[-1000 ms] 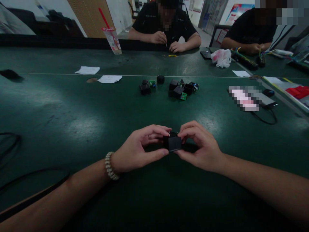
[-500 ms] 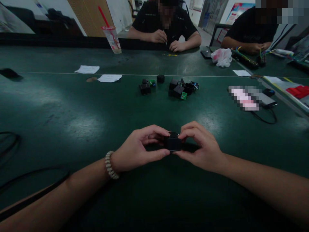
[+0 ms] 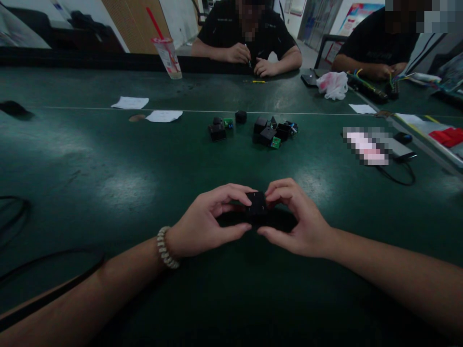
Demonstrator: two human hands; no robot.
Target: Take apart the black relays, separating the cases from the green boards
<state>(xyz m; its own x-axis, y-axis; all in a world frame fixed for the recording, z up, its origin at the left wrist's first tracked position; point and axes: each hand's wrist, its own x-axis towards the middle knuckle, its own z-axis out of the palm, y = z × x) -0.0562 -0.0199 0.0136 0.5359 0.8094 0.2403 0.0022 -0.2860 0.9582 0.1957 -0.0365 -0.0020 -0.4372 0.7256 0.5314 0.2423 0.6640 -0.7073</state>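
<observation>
The black box-shaped housing (image 3: 256, 210) is between the two hands. Compared with half a second earlier, it is tipped: the face with small light marks points upward, apparently giving the fingers access to that face. Left hand (image 3: 206, 221): gripping the housing between thumb and fingers. Right hand (image 3: 307, 221): fingertips at the housing's right edge, thumb apart; pressure cannot be told. Room for moving: green tabletop (image 3: 188, 161), forward to loose black housings (image 3: 267, 135). Side limits: black cable (image 3: 23, 206), left; flat grey device (image 3: 400, 148), right.
</observation>
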